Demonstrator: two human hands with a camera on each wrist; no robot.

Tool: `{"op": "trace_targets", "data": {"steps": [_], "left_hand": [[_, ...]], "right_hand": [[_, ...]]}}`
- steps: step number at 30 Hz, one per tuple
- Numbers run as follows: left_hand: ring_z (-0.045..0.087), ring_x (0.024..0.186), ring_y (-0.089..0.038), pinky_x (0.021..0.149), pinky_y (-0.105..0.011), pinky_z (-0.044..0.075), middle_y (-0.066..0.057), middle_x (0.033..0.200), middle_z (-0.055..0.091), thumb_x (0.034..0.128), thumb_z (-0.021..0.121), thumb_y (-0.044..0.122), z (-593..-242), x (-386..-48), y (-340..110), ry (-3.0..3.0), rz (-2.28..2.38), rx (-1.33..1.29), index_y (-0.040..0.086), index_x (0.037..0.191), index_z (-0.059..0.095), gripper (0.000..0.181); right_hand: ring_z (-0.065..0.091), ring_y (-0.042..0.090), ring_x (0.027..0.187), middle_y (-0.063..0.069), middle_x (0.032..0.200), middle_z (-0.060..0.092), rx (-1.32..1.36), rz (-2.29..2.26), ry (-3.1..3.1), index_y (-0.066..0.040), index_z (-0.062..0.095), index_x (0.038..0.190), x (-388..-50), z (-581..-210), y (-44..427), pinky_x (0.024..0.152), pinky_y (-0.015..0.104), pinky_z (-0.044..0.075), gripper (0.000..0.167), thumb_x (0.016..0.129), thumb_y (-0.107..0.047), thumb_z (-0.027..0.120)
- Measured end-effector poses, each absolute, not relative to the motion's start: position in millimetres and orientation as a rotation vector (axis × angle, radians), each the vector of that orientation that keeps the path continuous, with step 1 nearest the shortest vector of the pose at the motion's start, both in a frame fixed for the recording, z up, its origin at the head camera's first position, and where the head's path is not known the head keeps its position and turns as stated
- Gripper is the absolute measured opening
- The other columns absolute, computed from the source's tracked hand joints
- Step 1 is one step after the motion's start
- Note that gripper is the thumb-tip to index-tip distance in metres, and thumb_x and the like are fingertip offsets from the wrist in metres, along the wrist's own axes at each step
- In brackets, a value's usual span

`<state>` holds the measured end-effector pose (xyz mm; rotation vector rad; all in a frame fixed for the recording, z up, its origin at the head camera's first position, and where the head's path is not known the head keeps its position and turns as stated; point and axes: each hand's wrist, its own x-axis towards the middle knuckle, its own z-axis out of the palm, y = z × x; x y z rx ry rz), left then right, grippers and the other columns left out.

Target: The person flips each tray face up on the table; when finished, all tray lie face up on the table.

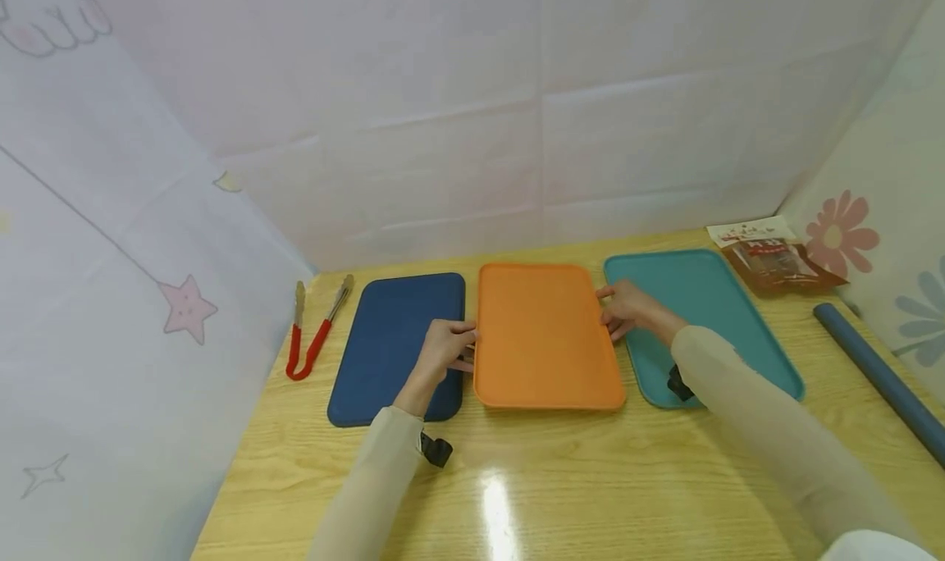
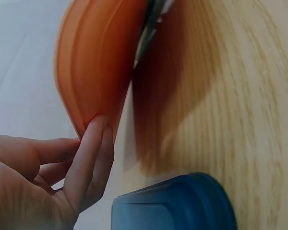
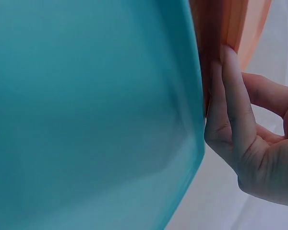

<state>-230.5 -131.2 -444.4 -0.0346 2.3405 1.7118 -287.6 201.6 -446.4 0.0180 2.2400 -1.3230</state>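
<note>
An orange tray (image 1: 546, 339) is held between both hands, raised a little off the wooden table, its shadow visible below it in the left wrist view. My left hand (image 1: 445, 346) grips its left edge, with fingers (image 2: 89, 158) under the rim and the thumb on the upper side. The right hand (image 1: 627, 308) pinches the opposite edge, fingers (image 3: 237, 100) beneath. To the left lies a dark blue tray (image 1: 394, 331), partly under the left hand. On the right is a teal tray (image 1: 694, 298), with the right hand and forearm above it.
Red-handled tongs (image 1: 310, 339) lie at the table's left edge. At the back right are a brown packet (image 1: 778, 266) and a white printed card (image 1: 746, 230). A dark blue-grey roll (image 1: 878, 372) runs along the right side. Fabric walls (image 1: 428, 118) enclose the wooden table (image 1: 591, 479).
</note>
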Motion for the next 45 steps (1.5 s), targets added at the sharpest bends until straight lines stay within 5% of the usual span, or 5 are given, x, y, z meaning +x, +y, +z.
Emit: {"op": "trace_targets", "data": {"steps": [21,28,33,40,45], "left_hand": [[0.065,0.059,-0.022,0.048,-0.029,0.054,-0.023,0.116,0.065,0.0949,0.056,0.001,-471.2,-237.1,-105.7,2.752,1.270,-0.054,-0.002,0.124,0.063,0.031],[0.064,0.056,-0.022,0.047,-0.029,0.050,-0.015,0.103,0.069,0.0980,0.055,0.013,-455.8,-231.5,-124.1,2.861,1.147,0.035,0.001,0.126,0.064,0.031],[0.065,0.076,-0.026,0.064,-0.042,0.053,-0.015,0.108,0.067,0.0989,0.055,0.019,-445.2,-238.3,-170.9,3.062,0.961,-0.056,0.004,0.127,0.063,0.033],[0.054,0.109,-0.047,0.086,-0.057,0.048,-0.033,0.124,0.053,0.0971,0.053,0.011,-457.3,-254.2,-241.8,3.212,0.683,-0.128,-0.011,0.128,0.055,0.038],[0.050,0.109,-0.052,0.091,-0.060,0.043,-0.038,0.120,0.052,0.0975,0.054,0.012,-466.1,-255.7,-271.6,3.239,0.499,-0.134,-0.016,0.123,0.055,0.038]], "right_hand": [[0.061,0.022,0.053,0.025,0.083,0.066,-0.057,-1.055,2.460,0.013,0.028,0.145,-294.7,-437.8,191.4,0.058,0.039,0.058,0.058,0.089,0.011,0.044],[0.052,0.018,0.049,0.018,0.073,0.062,-0.278,-0.682,2.793,0.011,0.061,0.105,-283.8,-423.7,172.7,0.046,0.029,0.044,0.020,0.094,-0.003,0.051],[0.060,0.024,0.068,0.020,0.110,0.066,-0.314,-0.668,2.845,0.004,0.059,0.127,-275.8,-406.1,137.1,0.070,0.041,0.052,0.037,0.098,-0.018,0.056],[0.064,0.020,0.089,0.014,0.117,0.066,-0.424,-0.870,2.695,0.000,0.056,0.133,-267.1,-404.6,72.5,0.074,0.034,0.053,0.041,0.098,-0.023,0.056],[0.056,0.014,0.062,0.014,0.102,0.070,-0.515,-0.965,2.610,0.000,0.049,0.139,-268.7,-411.8,21.8,0.059,0.026,0.044,0.046,0.097,-0.020,0.055]]}}
